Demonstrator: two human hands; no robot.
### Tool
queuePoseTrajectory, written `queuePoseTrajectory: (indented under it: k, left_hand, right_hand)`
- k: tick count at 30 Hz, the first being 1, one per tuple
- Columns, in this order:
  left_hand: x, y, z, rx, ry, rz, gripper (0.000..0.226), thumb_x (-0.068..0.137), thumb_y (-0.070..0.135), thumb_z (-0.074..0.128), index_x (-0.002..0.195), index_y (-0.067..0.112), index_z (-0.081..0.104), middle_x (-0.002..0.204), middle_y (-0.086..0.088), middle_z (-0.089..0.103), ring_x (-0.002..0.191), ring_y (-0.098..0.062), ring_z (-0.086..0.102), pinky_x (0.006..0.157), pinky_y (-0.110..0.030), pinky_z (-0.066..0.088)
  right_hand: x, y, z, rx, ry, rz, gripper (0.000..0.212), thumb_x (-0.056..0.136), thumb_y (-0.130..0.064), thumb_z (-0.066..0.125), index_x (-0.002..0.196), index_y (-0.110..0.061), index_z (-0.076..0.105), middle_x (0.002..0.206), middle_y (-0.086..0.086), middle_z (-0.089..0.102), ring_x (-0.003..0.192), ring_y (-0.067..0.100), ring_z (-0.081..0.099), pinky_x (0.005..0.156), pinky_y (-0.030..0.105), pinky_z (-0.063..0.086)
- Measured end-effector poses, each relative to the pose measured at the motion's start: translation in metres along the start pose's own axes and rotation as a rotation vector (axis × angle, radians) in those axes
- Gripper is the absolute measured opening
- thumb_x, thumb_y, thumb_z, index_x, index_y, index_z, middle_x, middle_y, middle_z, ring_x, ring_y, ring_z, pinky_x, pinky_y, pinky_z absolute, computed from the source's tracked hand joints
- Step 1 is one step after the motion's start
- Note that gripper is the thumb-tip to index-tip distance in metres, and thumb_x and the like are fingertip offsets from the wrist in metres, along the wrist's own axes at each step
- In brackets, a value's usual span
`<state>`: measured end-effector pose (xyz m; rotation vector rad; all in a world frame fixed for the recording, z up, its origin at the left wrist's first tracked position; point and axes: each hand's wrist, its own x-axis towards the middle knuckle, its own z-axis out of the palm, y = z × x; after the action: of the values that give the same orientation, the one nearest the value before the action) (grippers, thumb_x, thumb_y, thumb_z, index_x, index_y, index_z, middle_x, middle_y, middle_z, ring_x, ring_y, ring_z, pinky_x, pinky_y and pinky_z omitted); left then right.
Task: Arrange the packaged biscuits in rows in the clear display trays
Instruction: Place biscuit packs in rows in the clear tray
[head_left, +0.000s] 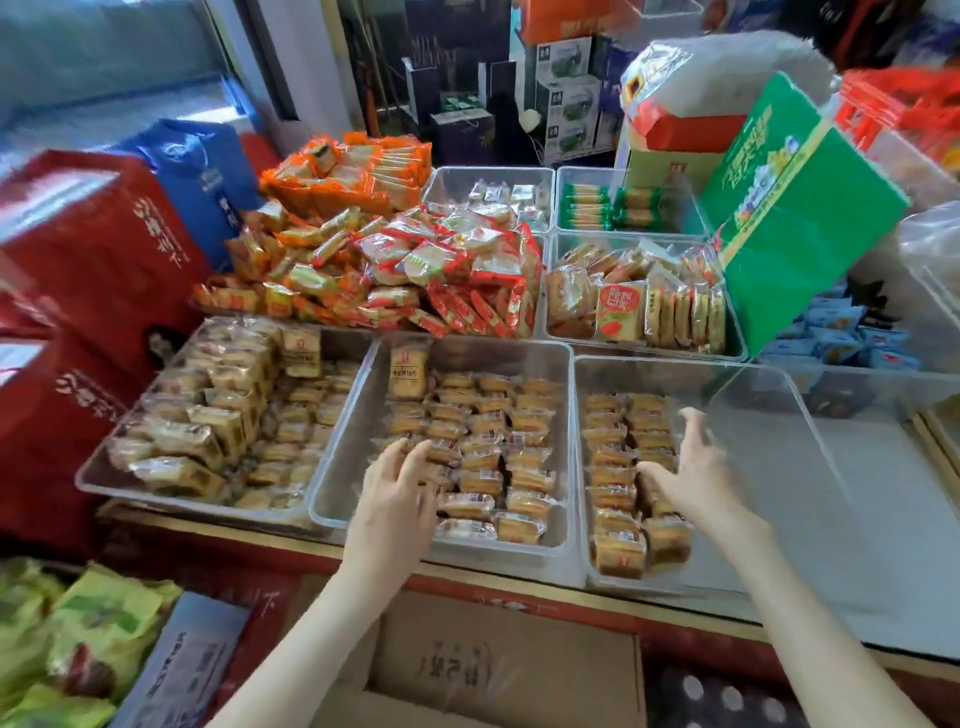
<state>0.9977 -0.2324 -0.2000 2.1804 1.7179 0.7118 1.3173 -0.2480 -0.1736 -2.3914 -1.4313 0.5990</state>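
Three clear display trays stand side by side at the counter's front. The middle tray (340, 488) holds rows of small packaged biscuits (511, 457). My left hand (397, 483) hovers over its left rows, fingers spread and curled, touching the packets but gripping none that I can see. The right tray (769, 415) has two rows of biscuit packets (618, 478) along its left side; the rest of it is bare. My right hand (693, 470) is open above those two rows, fingers apart. The left tray (104, 480) is heaped with larger wrapped biscuits (208, 421).
Behind lie heaps of orange and red packets (405, 265) and more trays (639, 296). A green carton (795, 218) leans at the right. Red bags (88, 270) stand at the left. An open cardboard box (498, 670) sits below the counter edge.
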Motion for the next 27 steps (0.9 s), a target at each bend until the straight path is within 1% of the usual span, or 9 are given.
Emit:
queuePoseTrajectory:
  k: [2,4,6,8,10,15,19,22,27]
  left_hand:
    - [0.036,-0.014,-0.001,0.031,-0.037,-0.108,0.054,0.095,0.01,0.057,0.147,0.013,0.042,0.145,-0.022,0.041,0.134,-0.039,0.038,0.102,-0.048,0.043]
    - [0.073,-0.029,0.003,0.058,-0.085,-0.182,0.057,0.1,0.017,0.048,0.153,0.018,0.028,0.151,-0.022,0.031,0.137,-0.037,0.03,0.105,-0.043,0.038]
    - [0.106,-0.038,0.012,0.063,-0.142,-0.226,0.058,0.102,0.02,0.043,0.155,0.02,0.021,0.152,-0.023,0.027,0.137,-0.036,0.028,0.105,-0.041,0.037]
    - [0.13,-0.046,0.026,0.063,-0.21,-0.271,0.059,0.103,0.02,0.041,0.157,0.022,0.017,0.151,-0.023,0.026,0.134,-0.036,0.029,0.103,-0.041,0.037]
    - [0.147,-0.055,0.041,0.048,-0.27,-0.316,0.061,0.103,0.02,0.04,0.157,0.025,0.012,0.151,-0.025,0.024,0.134,-0.038,0.028,0.105,-0.043,0.036]
    - [0.175,-0.06,0.068,0.118,-0.211,-0.313,0.069,0.103,0.032,0.043,0.157,0.033,0.001,0.144,-0.031,0.032,0.129,-0.044,0.036,0.105,-0.049,0.034]
    - [0.186,-0.062,0.083,0.247,-0.107,-0.303,0.07,0.102,0.031,0.046,0.157,0.027,0.002,0.132,-0.028,0.043,0.117,-0.041,0.047,0.098,-0.047,0.038]
    - [0.185,-0.062,0.084,0.264,-0.132,-0.271,0.073,0.1,0.027,0.048,0.157,0.03,0.003,0.126,-0.024,0.045,0.109,-0.039,0.051,0.094,-0.045,0.04]
    - [0.171,-0.056,0.051,0.134,-0.09,-0.188,0.079,0.095,0.024,0.057,0.157,0.029,0.009,0.118,-0.022,0.048,0.097,-0.037,0.052,0.085,-0.043,0.042]
  right_hand:
    - [-0.003,-0.033,0.008,0.045,0.042,-0.059,0.071,0.093,-0.028,0.062,0.145,-0.021,0.014,0.149,0.012,0.036,0.114,0.029,0.054,0.08,0.034,0.054]
    - [0.001,-0.07,0.031,0.087,0.013,-0.155,0.07,0.094,-0.025,0.06,0.145,-0.024,0.011,0.151,0.009,0.032,0.121,0.027,0.05,0.09,0.035,0.052]
    - [0.009,-0.101,0.057,0.018,-0.056,-0.244,0.072,0.095,-0.028,0.058,0.145,-0.026,0.006,0.152,0.006,0.027,0.135,0.024,0.036,0.11,0.04,0.034]
    - [0.02,-0.12,0.083,-0.168,-0.064,-0.302,0.073,0.096,-0.032,0.056,0.148,-0.024,0.005,0.151,0.003,0.026,0.138,0.022,0.029,0.117,0.04,0.016]
    - [0.03,-0.13,0.102,-0.303,-0.069,-0.317,0.071,0.098,-0.029,0.052,0.15,-0.022,0.004,0.152,0.003,0.025,0.14,0.023,0.025,0.119,0.041,0.008]
    - [0.064,-0.139,0.128,-0.341,-0.104,-0.361,0.066,0.1,-0.011,0.043,0.155,-0.018,0.006,0.158,0.006,0.024,0.145,0.024,0.019,0.119,0.037,0.013]
    - [0.084,-0.139,0.145,-0.384,-0.204,-0.455,0.06,0.103,-0.014,0.038,0.155,-0.017,0.01,0.161,0.002,0.017,0.148,0.02,0.008,0.121,0.039,0.012]
    - [0.09,-0.136,0.152,-0.39,-0.254,-0.461,0.06,0.104,-0.015,0.033,0.156,-0.019,0.005,0.163,0.001,0.007,0.15,0.017,0.0,0.121,0.037,0.004]
    - [0.085,-0.134,0.145,-0.401,-0.247,-0.487,0.065,0.104,-0.031,0.039,0.156,-0.019,0.001,0.164,0.003,0.005,0.15,0.019,-0.001,0.12,0.036,0.001]
